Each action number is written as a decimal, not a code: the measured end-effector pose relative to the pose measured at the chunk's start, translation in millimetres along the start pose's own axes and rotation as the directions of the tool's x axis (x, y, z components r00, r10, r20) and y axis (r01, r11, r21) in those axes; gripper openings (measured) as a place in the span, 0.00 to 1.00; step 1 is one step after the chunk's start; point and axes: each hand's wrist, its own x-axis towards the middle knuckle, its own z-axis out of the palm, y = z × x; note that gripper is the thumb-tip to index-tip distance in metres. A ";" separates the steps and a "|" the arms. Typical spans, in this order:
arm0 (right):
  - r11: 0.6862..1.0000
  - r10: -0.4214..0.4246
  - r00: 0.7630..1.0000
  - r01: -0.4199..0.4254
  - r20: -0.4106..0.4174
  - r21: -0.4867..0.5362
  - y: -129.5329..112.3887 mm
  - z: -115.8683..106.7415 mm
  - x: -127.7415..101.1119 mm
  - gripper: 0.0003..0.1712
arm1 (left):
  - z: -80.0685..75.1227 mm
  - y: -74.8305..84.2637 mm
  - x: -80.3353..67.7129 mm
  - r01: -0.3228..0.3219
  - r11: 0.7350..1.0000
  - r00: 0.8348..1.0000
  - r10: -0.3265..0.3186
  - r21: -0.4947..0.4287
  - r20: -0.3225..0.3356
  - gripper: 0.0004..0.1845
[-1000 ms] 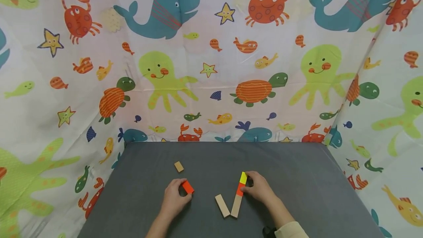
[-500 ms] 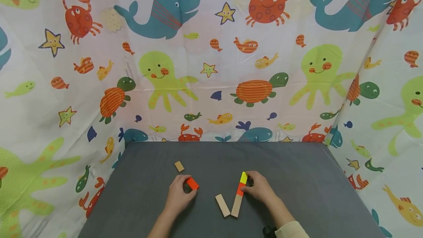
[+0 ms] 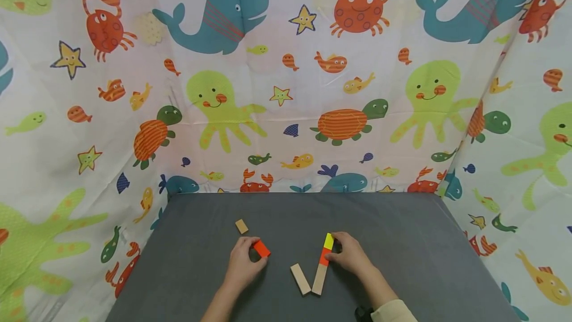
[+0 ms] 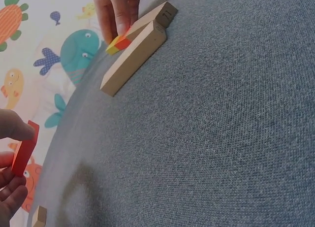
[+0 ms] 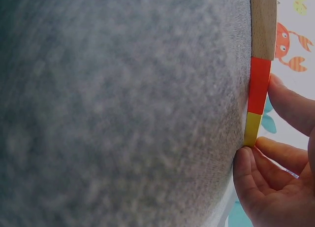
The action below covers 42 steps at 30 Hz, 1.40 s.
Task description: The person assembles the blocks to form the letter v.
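My left hand pinches a small red block between thumb and fingers; in the left wrist view the block shows above the table. Farther right, a row runs along the table: a plain wooden block, another red block and a yellow block end to end. At this row, my right hand has its thumb on the red block's side and fingers at the yellow block. A second plain block slants away from the row, their near ends close together in a V.
A small plain wooden block lies beyond my left hand on the grey cloth-covered table. Behind the table's far edge hangs a white curtain printed with sea animals. A black object sits by my right sleeve.
My left hand, with the red block in it, has moved a little right and away from me over the first half second, then nearly stopped. The right hand and row look unchanged.
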 end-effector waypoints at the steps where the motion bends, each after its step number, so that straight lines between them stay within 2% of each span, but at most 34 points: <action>1: 1.000 0.000 1.000 0.000 0.002 0.000 0.2 0.3 0.1 0.39 | 0.1 0.6 -0.2 0.000 1.000 1.000 0.000 -0.002 0.003 0.28; 10: 1.000 0.003 1.000 -0.003 0.005 -0.001 -0.2 0.2 -0.3 0.39 | 6.6 3.3 0.2 0.004 1.000 1.000 -0.004 -0.010 0.031 0.28; 18: 1.000 -0.005 1.000 0.005 -0.007 0.006 -0.2 0.0 0.4 0.39 | 11.3 11.2 -0.3 -0.067 0.998 0.996 0.066 0.008 0.060 0.28; 25: 1.000 -0.002 1.000 0.002 -0.004 0.011 -1.4 -1.0 -1.1 0.39 | 16.5 16.7 -0.9 -0.053 0.999 0.995 0.053 0.002 0.084 0.28; 42: 1.000 0.001 1.000 -0.001 0.015 0.005 0.4 -1.6 0.1 0.39 | 34.0 24.6 2.0 -0.077 0.997 0.990 0.074 0.023 0.121 0.29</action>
